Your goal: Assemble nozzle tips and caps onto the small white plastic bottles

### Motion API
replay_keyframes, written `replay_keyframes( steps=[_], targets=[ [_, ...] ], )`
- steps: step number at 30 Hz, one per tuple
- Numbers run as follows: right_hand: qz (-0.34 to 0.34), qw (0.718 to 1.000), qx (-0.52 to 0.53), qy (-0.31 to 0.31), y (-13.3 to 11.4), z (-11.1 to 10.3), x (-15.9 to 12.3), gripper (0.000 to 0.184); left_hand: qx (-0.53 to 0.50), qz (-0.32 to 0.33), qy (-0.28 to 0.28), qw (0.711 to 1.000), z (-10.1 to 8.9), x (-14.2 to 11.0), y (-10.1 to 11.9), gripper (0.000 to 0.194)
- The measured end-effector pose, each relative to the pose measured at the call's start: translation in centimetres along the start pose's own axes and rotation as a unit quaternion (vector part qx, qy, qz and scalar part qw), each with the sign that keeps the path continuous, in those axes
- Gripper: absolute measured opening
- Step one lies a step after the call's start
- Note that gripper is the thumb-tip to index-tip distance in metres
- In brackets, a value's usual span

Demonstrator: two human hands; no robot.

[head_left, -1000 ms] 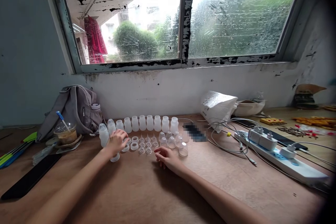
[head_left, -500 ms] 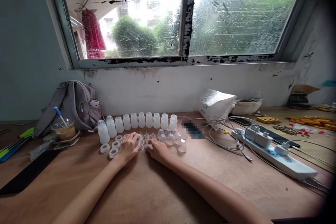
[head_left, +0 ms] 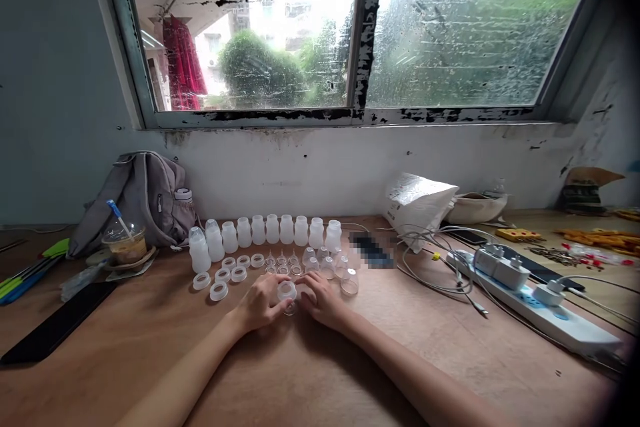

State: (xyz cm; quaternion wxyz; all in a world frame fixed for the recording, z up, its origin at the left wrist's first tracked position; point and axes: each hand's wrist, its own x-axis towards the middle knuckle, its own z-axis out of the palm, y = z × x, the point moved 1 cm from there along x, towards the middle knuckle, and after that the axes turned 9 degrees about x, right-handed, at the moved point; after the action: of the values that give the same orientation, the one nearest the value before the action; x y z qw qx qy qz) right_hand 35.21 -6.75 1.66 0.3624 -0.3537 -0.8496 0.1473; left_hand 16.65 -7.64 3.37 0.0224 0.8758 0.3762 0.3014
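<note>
My left hand point(head_left: 261, 301) is closed on a white screw ring point(head_left: 287, 289), holding it just above the table at the front middle. Close against it, my right hand point(head_left: 323, 300) is closed, its thumb and fingers on a clear silicone bottle nipple point(head_left: 290, 309) that shows just below the ring. Beyond my hands lie several more clear nipples point(head_left: 281, 260). Several loose screw rings point(head_left: 219, 291) are spread to the left, and clear dome caps point(head_left: 349, 281) are grouped to the right. Behind them, frosted baby bottles point(head_left: 273, 229) stand in a curved row.
At the left are a grey backpack point(head_left: 145, 203), an iced drink cup point(head_left: 125, 243) and a black flat strip point(head_left: 57, 320). To the right lie tangled cables point(head_left: 425, 267), a white power strip point(head_left: 575, 323) and a white bag point(head_left: 415, 203).
My left hand has lifted a screw ring from the group and brought it nearer to me. My right hand has drawn back from the nipples with one, and the hands now meet.
</note>
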Motion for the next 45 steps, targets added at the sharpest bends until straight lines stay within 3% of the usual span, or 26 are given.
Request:
replay_keyframes(
  steps=[5,9,13,19,23,29,34,37,45],
  targets=[
    [0.036,0.998,0.012,0.053,1.4,0.3,0.0,0.027,0.006,0.024,-0.054,0.998,-0.4,0.1,0.6,0.035],
    [0.042,0.998,0.001,0.044,1.3,1.0,-0.2,0.025,0.001,0.023,-0.100,0.995,0.0,-0.2,0.6,0.032],
    [0.029,0.999,0.000,0.035,0.9,1.4,-0.1,0.023,-0.004,0.025,-0.111,0.993,0.4,-0.3,0.5,0.033],
    [0.028,0.999,0.006,0.034,0.9,1.6,-0.2,0.023,-0.026,0.010,-0.079,0.996,0.5,-0.1,0.3,0.032],
    [0.023,0.999,0.016,0.027,0.7,1.6,-0.3,0.029,-0.024,-0.027,-0.050,0.998,0.7,-0.1,-0.1,0.016],
    [-0.029,0.996,0.085,0.001,-1.1,0.8,-0.3,0.038,-0.119,-0.122,-0.005,0.985,0.8,0.1,0.3,0.021],
    [0.003,0.990,0.110,0.086,-1.8,1.2,0.2,0.011,-0.232,-0.186,0.018,0.955,0.9,0.1,1.2,0.024],
    [0.031,0.985,0.123,0.118,-1.4,1.6,0.4,0.009,-0.256,-0.205,0.048,0.943,0.6,0.1,1.6,0.024],
    [0.059,0.983,0.118,0.126,-0.9,1.8,0.5,0.013,-0.284,-0.180,0.004,0.942,1.7,-0.1,1.3,0.024]
  ],
)
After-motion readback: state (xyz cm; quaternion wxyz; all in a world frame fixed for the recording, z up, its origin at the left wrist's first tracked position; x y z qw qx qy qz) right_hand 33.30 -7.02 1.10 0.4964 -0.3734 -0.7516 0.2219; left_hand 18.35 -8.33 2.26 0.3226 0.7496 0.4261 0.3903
